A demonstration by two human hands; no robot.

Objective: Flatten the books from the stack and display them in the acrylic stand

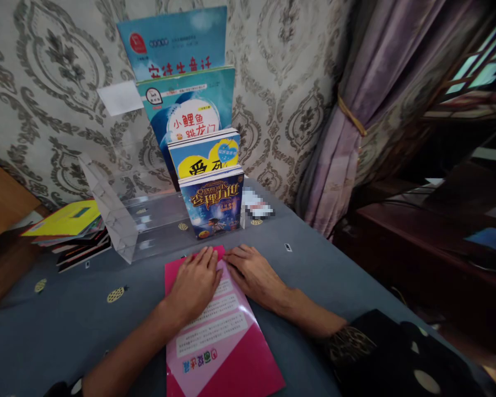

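A pink book (221, 353) lies flat on the grey tablecloth (66, 320) in front of me, back cover up. My left hand (196, 284) rests palm down on its upper half, fingers stretched flat. My right hand (252, 273) lies flat beside it, fingers reaching onto the book's top right corner. Just beyond the hands stands a clear acrylic tiered rack (124, 215) holding several upright books, the nearest a dark blue one (213, 201).
A stack of books with a yellow one (68, 218) on top lies at the left beside the rack. Patterned wallpaper is behind the rack. A purple curtain (347, 127) hangs at the right, with dark wooden furniture (438, 231) past the table's right edge.
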